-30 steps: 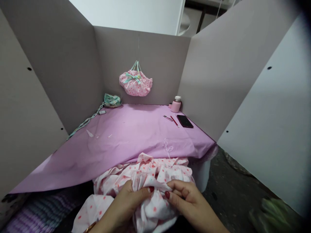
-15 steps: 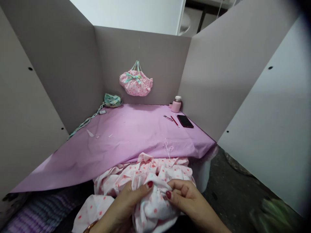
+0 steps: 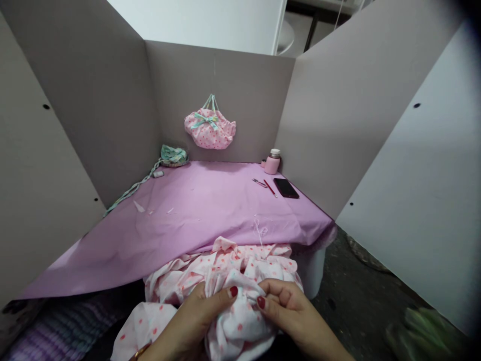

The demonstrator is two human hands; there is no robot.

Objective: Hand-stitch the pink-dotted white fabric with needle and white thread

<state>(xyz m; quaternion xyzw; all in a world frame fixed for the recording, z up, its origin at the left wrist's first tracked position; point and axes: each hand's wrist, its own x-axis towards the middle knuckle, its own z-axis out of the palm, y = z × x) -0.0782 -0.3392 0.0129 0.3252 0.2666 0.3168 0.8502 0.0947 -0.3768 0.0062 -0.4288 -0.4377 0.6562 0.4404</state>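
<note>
From afar I see the left hand angled in from seven o'clock, thumb extended, clamping white-and-coral polka-dot fabric bunched at six o'clock. The right hand, fingers curled, slants in from five, pinching the same rumpled cloth. A creased lilac tablecloth lies beyond, toward twelve.

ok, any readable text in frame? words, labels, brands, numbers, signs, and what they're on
No readable text anywhere.
Pink bottle: too small to tell.
Red pencil or pen: too small to tell.
Smartphone: dark, no legible marks.
Polka-dot fabric: no lettering visible.
</note>
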